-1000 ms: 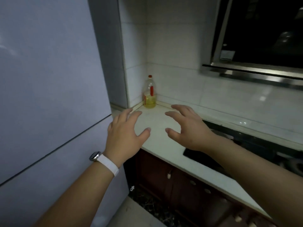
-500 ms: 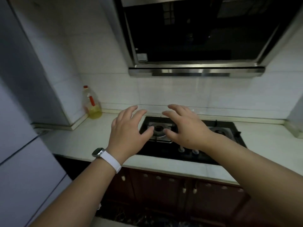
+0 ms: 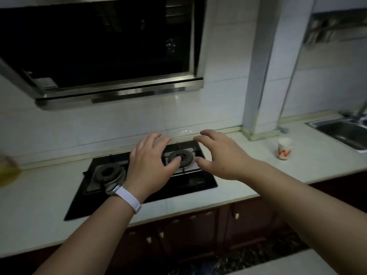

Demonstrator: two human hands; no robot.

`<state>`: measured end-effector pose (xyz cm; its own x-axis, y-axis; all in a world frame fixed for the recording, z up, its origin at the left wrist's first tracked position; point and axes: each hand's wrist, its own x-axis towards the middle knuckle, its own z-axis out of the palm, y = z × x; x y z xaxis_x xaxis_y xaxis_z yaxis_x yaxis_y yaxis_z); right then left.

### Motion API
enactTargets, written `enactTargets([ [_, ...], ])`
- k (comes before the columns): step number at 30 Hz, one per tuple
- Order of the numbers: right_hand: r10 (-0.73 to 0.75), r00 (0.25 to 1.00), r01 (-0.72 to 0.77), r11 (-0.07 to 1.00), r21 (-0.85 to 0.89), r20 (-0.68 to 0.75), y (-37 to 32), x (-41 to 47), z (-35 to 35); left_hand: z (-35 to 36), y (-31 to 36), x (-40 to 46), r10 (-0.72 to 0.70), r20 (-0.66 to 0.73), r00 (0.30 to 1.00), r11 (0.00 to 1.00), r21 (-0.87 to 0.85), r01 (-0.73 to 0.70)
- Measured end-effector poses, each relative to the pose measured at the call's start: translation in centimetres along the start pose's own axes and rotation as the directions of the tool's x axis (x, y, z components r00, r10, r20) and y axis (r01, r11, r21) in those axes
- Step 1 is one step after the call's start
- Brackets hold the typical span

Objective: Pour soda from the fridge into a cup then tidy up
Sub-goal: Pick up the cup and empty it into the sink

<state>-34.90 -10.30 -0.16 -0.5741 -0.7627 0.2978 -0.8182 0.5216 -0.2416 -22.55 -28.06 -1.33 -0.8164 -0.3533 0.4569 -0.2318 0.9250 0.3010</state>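
A white paper cup (image 3: 284, 148) with a red and orange mark stands upright on the pale counter (image 3: 309, 161), right of the stove and near the sink. My left hand (image 3: 151, 165), with a white watch strap on the wrist, hovers over the stove with fingers spread and holds nothing. My right hand (image 3: 220, 155) floats beside it, fingers loosely spread and empty, well left of the cup. No soda or fridge is in view.
A black two-burner gas stove (image 3: 111, 175) is set into the counter below a dark range hood (image 3: 103, 56). A steel sink (image 3: 343, 133) sits at the far right. A blurred yellow oil bottle (image 3: 7, 171) shows at the left edge. Dark cabinets (image 3: 198, 231) run below.
The view has swung right from the fridge and the corner to the stove, bringing the cup and sink into sight. Both hands stay raised and empty in front of me.
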Motion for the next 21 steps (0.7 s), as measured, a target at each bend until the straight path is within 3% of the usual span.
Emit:
enactTargets([
  [10,0.269,0.963,-0.27,0.962,-0.038,-0.019,12.4,-5.1,-2.9,8.9,10.2,5.9,0.205,0.137,0.969,0.971,-0.148,-0.185],
  [21,0.494,0.869,-0.495,0.864,-0.089,-0.034,21.9,-3.7,-2.1,19.6,14.0,14.7,0.376,0.25,0.892,0.917,-0.242,-0.318],
])
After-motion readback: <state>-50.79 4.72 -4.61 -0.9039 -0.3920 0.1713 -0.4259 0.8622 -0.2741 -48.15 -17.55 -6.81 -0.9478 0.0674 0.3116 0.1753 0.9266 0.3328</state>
